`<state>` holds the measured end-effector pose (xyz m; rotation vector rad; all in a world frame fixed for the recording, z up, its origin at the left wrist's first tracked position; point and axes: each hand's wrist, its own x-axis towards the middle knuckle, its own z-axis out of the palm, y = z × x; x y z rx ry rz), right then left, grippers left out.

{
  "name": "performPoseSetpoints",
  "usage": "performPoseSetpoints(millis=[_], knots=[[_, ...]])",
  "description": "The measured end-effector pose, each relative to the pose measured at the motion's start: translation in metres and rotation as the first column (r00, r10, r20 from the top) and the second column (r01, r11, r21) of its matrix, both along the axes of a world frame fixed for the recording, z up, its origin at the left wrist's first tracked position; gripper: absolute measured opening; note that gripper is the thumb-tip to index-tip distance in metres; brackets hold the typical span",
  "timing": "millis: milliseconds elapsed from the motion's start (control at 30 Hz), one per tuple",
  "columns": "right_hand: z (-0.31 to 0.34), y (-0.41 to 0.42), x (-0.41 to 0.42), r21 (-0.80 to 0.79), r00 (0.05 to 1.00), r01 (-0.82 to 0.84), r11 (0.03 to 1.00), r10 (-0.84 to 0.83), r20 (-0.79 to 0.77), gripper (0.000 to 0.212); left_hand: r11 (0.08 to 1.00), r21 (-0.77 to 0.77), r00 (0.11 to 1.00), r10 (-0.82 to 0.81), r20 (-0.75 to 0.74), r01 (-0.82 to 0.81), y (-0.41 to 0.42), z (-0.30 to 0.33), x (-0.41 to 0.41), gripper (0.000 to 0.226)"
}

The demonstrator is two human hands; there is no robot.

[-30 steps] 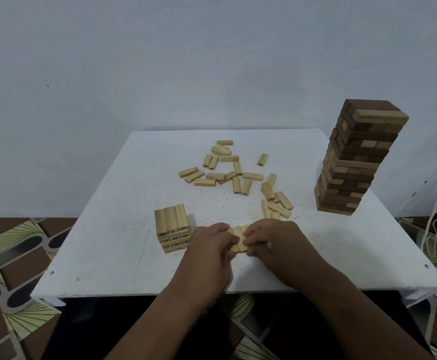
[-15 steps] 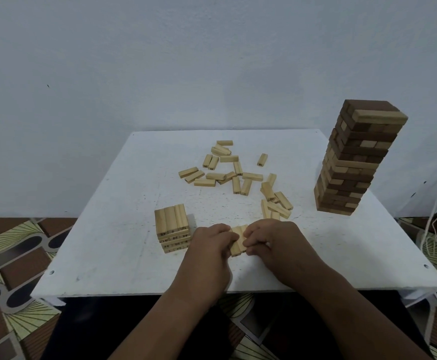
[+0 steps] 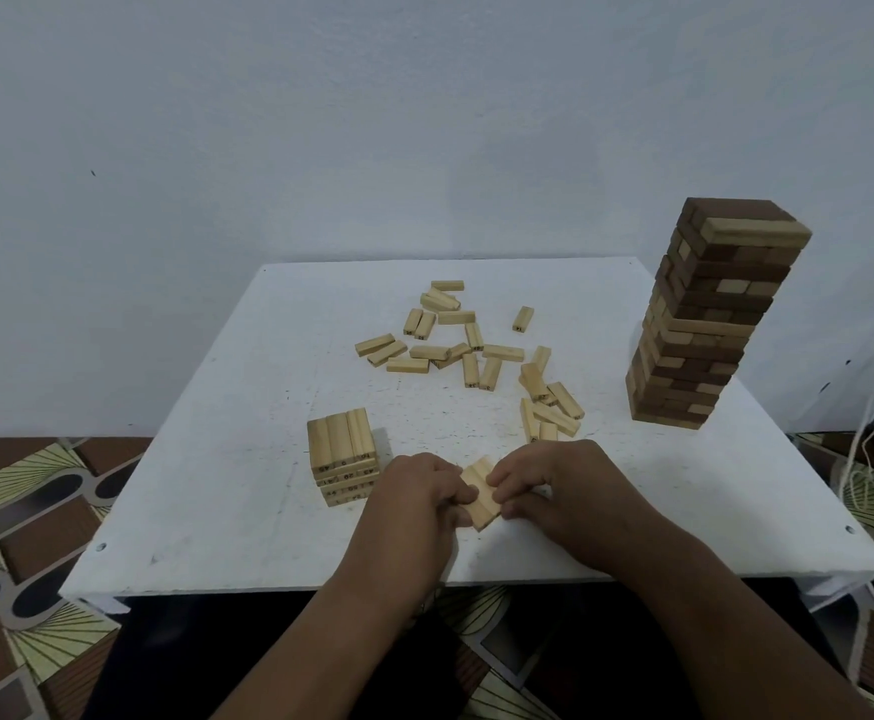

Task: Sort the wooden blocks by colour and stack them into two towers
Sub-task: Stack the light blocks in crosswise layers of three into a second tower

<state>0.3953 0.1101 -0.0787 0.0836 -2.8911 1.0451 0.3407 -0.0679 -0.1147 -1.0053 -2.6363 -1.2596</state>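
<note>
My left hand (image 3: 414, 498) and my right hand (image 3: 559, 485) meet near the table's front edge and together pinch a small set of light wooden blocks (image 3: 481, 492) held side by side, tilted a little. Just left of my hands stands a short tower of light blocks (image 3: 342, 457), a few layers high. A tall tower of mixed dark and light blocks (image 3: 705, 319) stands at the right. Several loose light blocks (image 3: 455, 345) lie scattered in the middle of the table, with a small heap (image 3: 549, 402) just behind my right hand.
The white table (image 3: 227, 459) stands against a pale wall. Patterned floor shows on both sides. White cords (image 3: 871, 459) hang off the right edge of the table.
The light blocks between my fingers have been drawn together and tilted slightly. Both hands stay in nearly the same place. The towers and loose blocks have not moved.
</note>
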Motion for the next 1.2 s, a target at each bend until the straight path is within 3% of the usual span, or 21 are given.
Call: performPoseSetpoints(millis=[267, 467, 667, 900, 1067, 1200], knots=[[0.001, -0.002, 0.001, -0.014, 1.0, -0.003, 1.0, 0.003, -0.003, 0.012, 0.999, -0.039, 0.999, 0.011, -0.034, -0.013, -0.001, 0.003, 0.001, 0.029], [0.0, -0.005, 0.003, -0.026, 0.999, -0.026, 0.999, 0.025, -0.046, 0.029, 0.992, -0.105, 0.997, 0.07, -0.027, -0.073, -0.004, 0.012, 0.01, 0.019], [-0.007, -0.006, 0.003, -0.044, 0.989, -0.094, 0.995, 0.088, -0.119, 0.028, 0.992, -0.12, 0.999, 0.032, 0.003, -0.031, -0.006, 0.015, 0.012, 0.016], [-0.007, 0.001, 0.004, -0.047, 0.993, -0.08, 0.996, 0.075, -0.093, 0.032, 0.973, -0.216, 0.997, -0.07, 0.036, 0.076, -0.011, 0.021, 0.015, 0.029], [-0.001, 0.003, 0.006, 0.075, 0.999, -0.015, 0.997, 0.018, -0.036, 0.035, 0.98, -0.197, 0.999, -0.038, 0.008, 0.039, -0.009, 0.017, 0.014, 0.029], [0.002, 0.0, 0.009, 0.052, 1.0, 0.011, 0.999, -0.012, 0.007, 0.03, 0.985, -0.169, 0.999, -0.009, 0.053, 0.018, -0.007, 0.017, 0.017, 0.036]])
